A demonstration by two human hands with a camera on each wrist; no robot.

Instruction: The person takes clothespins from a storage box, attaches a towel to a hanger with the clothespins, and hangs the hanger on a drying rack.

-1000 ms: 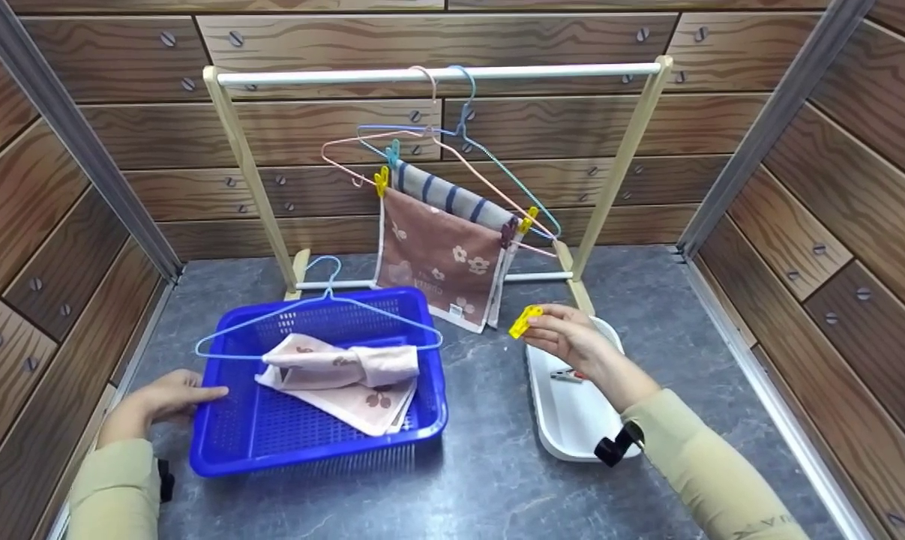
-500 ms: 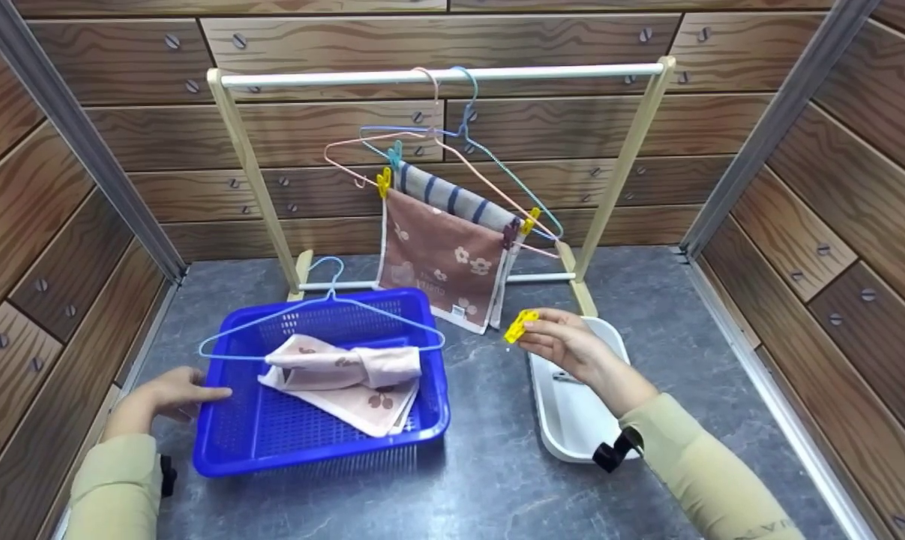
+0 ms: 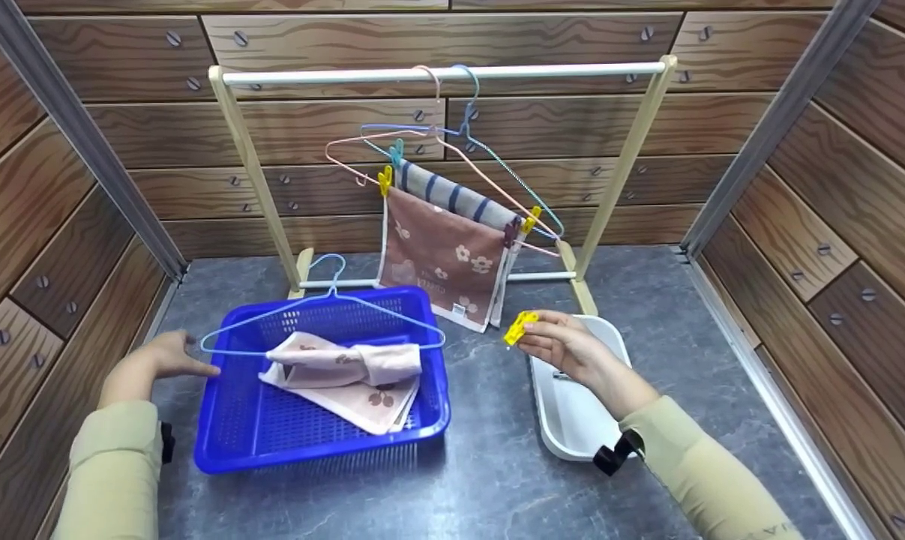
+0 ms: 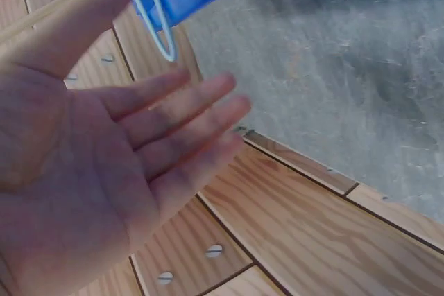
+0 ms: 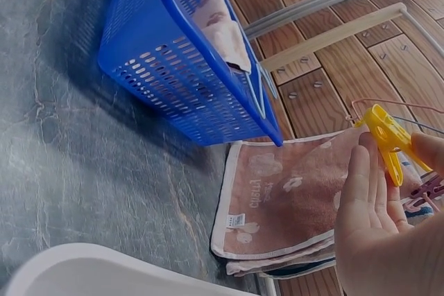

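Note:
My right hand [image 3: 568, 349] pinches a yellow clothespin [image 3: 521, 328] between thumb and fingers, above the white tray [image 3: 546, 427]. The right wrist view shows the same clothespin [image 5: 388, 145] up close. At the left rim of the blue basket [image 3: 227, 457], my left hand [image 3: 163, 356] is spread with nothing in it; its palm and straight fingers [image 4: 184, 133] fill the left wrist view. A light blue hanger [image 3: 250, 322] lies across the basket, its left end near that hand. Over its lower bar is draped a pale pink towel [image 3: 381, 367], which reaches into the basket.
Behind the basket stands a drying rack [image 3: 527, 72] with a pink hanger [image 3: 347, 139] and a blue hanger [image 3: 508, 169]. A brown flowered towel [image 3: 445, 259] and a striped towel [image 3: 452, 196] hang there on clothespins. Wood-patterned walls [image 3: 864, 187] enclose the sides.
My left hand has moved off the basket's left side, up and away toward the hanger's left end. The right hand with the clothespin has shifted slightly left and down.

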